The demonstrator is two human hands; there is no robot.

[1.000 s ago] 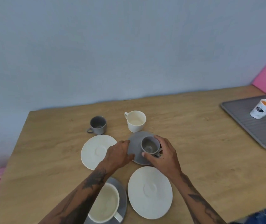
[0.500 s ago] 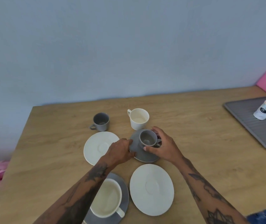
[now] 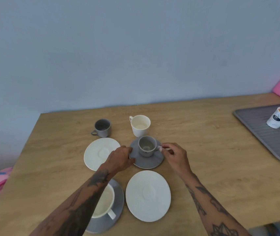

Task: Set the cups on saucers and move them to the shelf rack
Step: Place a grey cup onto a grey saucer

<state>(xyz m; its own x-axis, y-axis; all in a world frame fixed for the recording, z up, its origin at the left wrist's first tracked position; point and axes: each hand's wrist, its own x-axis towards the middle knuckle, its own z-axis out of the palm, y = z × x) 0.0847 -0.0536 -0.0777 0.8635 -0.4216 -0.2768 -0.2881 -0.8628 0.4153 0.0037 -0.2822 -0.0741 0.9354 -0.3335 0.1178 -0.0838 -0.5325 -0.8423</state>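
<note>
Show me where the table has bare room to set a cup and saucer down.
Bare wood runs between the grey saucer and the grey mat, also left of the white saucer to the table edge. Crowded: the middle, where cups, saucers and both hands cluster.

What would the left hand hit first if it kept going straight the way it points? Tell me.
The left hand points up and right; its fingertips already sit at the grey saucer rim, so the grey cup on it probably comes next.
</note>
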